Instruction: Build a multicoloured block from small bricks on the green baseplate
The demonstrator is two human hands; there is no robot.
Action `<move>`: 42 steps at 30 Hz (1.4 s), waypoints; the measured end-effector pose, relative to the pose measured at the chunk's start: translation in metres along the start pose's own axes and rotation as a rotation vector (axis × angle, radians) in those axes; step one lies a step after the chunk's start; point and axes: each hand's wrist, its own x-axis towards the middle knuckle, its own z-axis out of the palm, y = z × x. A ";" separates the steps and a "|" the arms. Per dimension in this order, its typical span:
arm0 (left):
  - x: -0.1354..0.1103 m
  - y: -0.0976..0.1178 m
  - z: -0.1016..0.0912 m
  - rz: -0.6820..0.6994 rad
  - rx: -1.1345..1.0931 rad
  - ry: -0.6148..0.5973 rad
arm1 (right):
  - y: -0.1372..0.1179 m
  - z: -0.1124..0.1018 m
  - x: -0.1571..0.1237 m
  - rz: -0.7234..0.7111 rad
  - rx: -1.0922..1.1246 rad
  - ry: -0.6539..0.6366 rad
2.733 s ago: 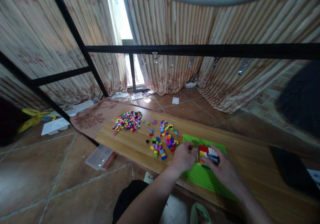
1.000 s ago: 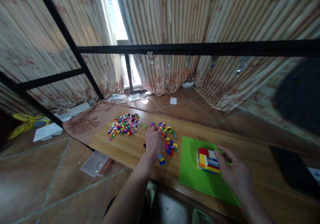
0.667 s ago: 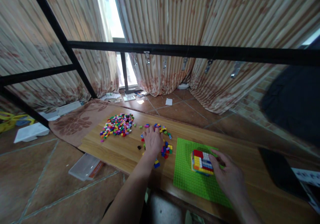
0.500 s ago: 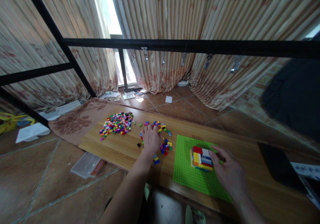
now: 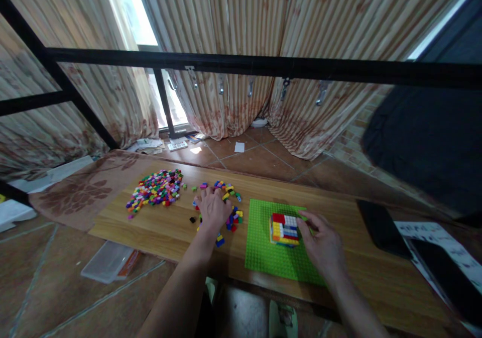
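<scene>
My left hand (image 5: pixel 214 210) reaches over loose toy bricks (image 5: pixel 230 221) on the wooden table. Its fingers are apart and bent down toward the bricks; the fingertips are partly hidden, and nothing shows in them. On a green studded baseplate (image 5: pixel 259 250) stands a small block of bricks (image 5: pixel 284 230), its top a mix of red, yellow, white, orange and blue-grey. My right hand (image 5: pixel 323 237) is at the block's right side, thumb against its edge and forefinger round the far right corner. The other right fingers are mostly hidden.
A larger heap of mixed bricks (image 5: pixel 158 190) lies on the table's left. To the right are a black flat case (image 5: pixel 382 227), a printed sheet (image 5: pixel 417 231) and a dark phone-like device (image 5: pixel 444 267). A clear plastic box (image 5: pixel 103 262) rests on the floor. A black rail (image 5: pixel 241 61) crosses beyond the table.
My view has turned a little to the right, so everything appears shifted left. Both hands keep nearly the same places relative to the bricks and the block.
</scene>
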 end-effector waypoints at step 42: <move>-0.058 0.073 -0.033 0.383 -1.220 -0.638 | -0.041 0.005 -0.011 -0.348 -0.108 -0.034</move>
